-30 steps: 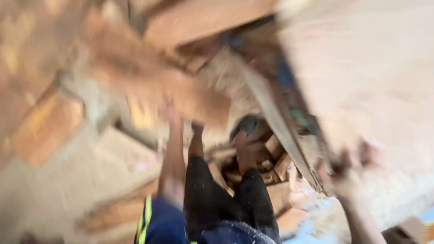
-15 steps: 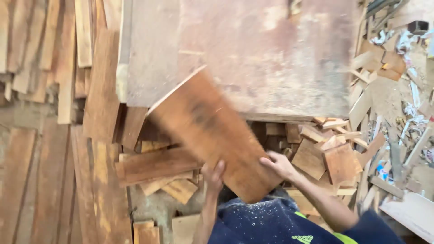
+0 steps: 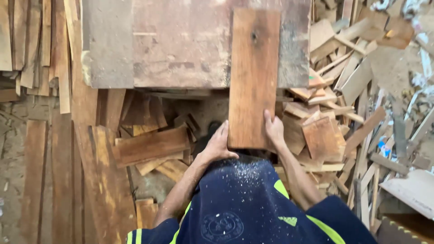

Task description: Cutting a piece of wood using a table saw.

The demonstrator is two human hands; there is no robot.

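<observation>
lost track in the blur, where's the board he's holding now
In the head view the wooden board lies lengthwise, centre-right, its far end on the worn table top, its near end gripped by the left hand and right hand.

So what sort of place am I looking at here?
Probably a rough woodworking yard or sawmill shop: a worn flat wooden workbench, heaps of brown timber offcuts, and both hands, left hand and right hand, holding a reddish-brown rectangular plank.
</observation>
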